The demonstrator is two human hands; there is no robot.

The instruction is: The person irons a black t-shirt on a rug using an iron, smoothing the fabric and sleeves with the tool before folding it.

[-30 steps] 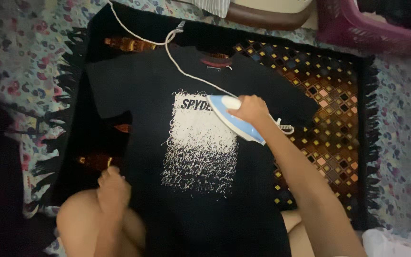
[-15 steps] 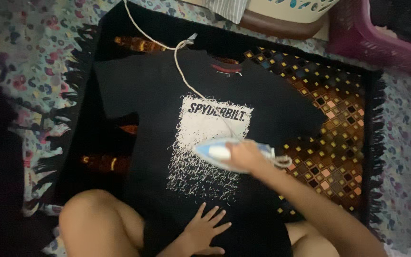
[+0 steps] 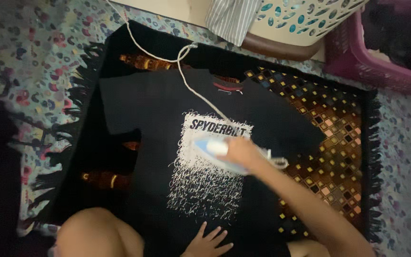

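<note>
Gripping the iron (image 3: 213, 151), the right hand (image 3: 243, 153) has its fingers wrapped over the handle; the iron sits flat on the white print in the middle of the black T-shirt (image 3: 153, 104), nose pointing to frame left, slightly motion-blurred. The right forearm runs from the lower right corner up to it. The left hand (image 3: 209, 242) is flat on the shirt's lower hem, fingers spread wide, palm down, holding nothing, just below the bottom edge of the print and well apart from the iron. The shirt lies face up, spread on a dark fringed rug (image 3: 343, 143) with an orange-yellow diamond pattern, collar toward frame top, one sleeve out to the left, the other to the right over the pattern. A white cord (image 3: 186, 81) runs from the iron's rear up across the chest and collar, knots near the rug's top edge, then goes off frame at top. The rug sits on a floral sheet (image 3: 29, 62) covering the floor. A bare knee (image 3: 96, 233) is at the bottom left, touching the shirt's lower left edge. Past the rug's top edge: striped cloth (image 3: 231, 19) hanging over, a pale perforated basket (image 3: 305, 14) beside it, and a pink basket (image 3: 372, 66) at top right holding dark clothes. Left edge of frame is in deep shadow, can't tell what's there.
</note>
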